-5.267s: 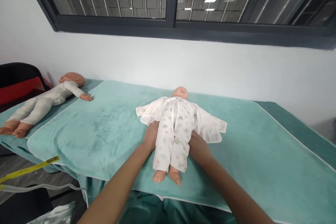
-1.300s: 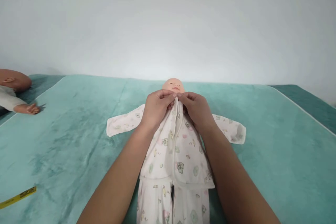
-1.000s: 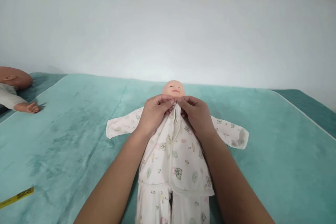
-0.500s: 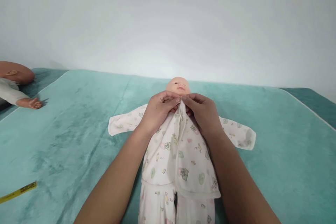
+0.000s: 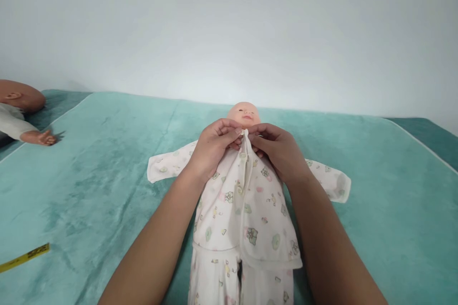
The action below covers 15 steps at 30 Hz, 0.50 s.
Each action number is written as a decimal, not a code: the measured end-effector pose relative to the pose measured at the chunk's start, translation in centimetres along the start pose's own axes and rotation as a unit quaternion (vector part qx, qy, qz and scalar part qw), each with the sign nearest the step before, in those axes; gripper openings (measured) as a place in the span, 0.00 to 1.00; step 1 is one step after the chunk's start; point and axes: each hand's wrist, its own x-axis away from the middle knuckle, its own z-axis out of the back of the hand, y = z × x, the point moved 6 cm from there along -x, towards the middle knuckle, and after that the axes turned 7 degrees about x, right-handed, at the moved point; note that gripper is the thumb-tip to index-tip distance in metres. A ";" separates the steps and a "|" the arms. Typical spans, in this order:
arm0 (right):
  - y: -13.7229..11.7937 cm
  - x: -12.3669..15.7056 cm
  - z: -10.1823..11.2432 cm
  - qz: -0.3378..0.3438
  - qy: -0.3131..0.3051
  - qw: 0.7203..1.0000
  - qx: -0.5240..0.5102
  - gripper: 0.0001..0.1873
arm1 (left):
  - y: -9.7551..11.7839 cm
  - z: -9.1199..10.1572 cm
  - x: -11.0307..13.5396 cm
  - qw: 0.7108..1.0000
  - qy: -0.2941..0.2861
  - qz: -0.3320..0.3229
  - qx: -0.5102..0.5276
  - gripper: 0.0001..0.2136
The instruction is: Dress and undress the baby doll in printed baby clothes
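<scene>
From the head view, your left hand (image 5: 213, 148) and right hand (image 5: 281, 151) meet just under the chin of the doll (image 5: 244, 113). Each grip is pressed together, thumb against fingertips, pinching an edge of the top (image 5: 250, 209) at the collar. The two pinches touch each other at the upper end of the front opening.

The doll lies on its back in the middle of the towel (image 5: 89, 176). Its head is toward the wall (image 5: 229, 33) and its legs are toward you, so its long axis runs straight away from you. The top's sleeves lie flat and spread out to the left and right, and its front edges are drawn together down the middle. Matching trousers (image 5: 214, 276) run out of the picture at the bottom.

The top is soft white cloth printed with small pastel animals. The towel is plush teal with brushed streaks in its nap. The doll's head is smooth and bald.

At the far left a second doll (image 5: 16, 109) in plain pale clothes lies on darker green cloth, well apart from your hands. A yellow tape (image 5: 24, 257) lies on the towel near the left edge.
</scene>
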 end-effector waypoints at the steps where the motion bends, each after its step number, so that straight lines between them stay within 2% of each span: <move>1: 0.0 0.0 0.0 0.002 -0.001 1.000 0.000 0.10 | 0.0 0.0 -0.1 1.000 -0.003 0.001 -0.001 0.07; 6: -0.2 0.2 -0.2 0.013 -0.011 1.000 0.023 0.10 | 0.3 -0.4 0.1 0.999 -0.028 -0.006 -0.039 0.07; 10: -0.5 0.4 -0.3 0.032 -0.011 0.996 0.080 0.09 | 0.8 -0.9 0.5 0.995 -0.036 -0.006 -0.089 0.10; 15: -0.8 0.4 -0.3 0.055 -0.005 0.990 0.126 0.10 | 1.0 -1.0 0.6 0.988 0.003 -0.011 -0.156 0.08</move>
